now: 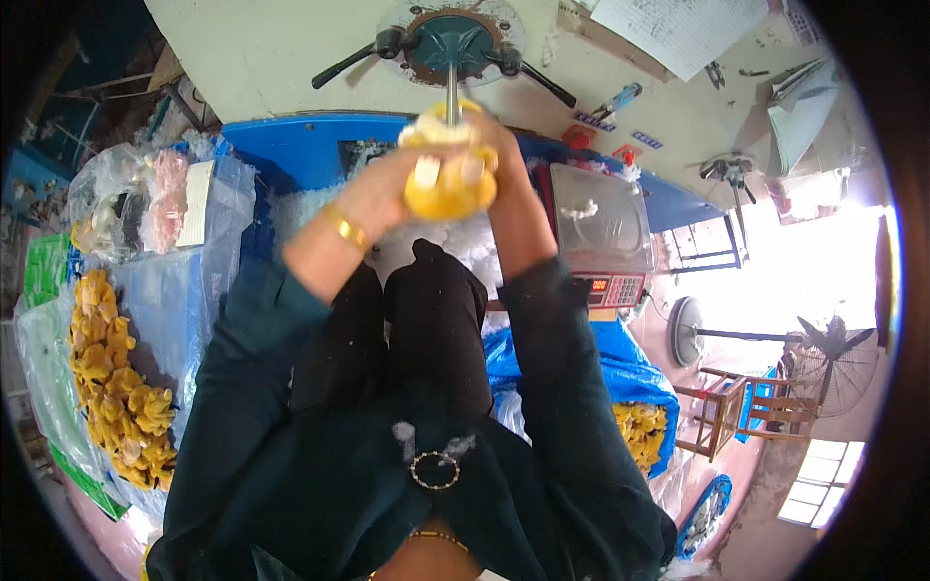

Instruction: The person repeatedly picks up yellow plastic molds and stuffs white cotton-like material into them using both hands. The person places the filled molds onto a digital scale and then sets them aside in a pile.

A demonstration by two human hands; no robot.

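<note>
A yellow plush toy [448, 194] with cream patches sits at the end of a thin metal tube [451, 92], which sticks out of a round machine fitting [448, 48] with two black-handled levers. My left hand [386, 186], below a gold bangle, is closed on the toy's left side. On the other side my right hand [496, 145] grips it too, its fingers partly hidden and blurred. The tube's tip is out of sight at the toy.
Many yellow plush pieces [121, 387] lie in a plastic-lined crate on the left; more [639, 431] fill a blue bag on the right. A weighing scale [601, 228] stands by my right arm. White stuffing [475, 242] lies around my knees. Standing fans [831, 363] are at far right.
</note>
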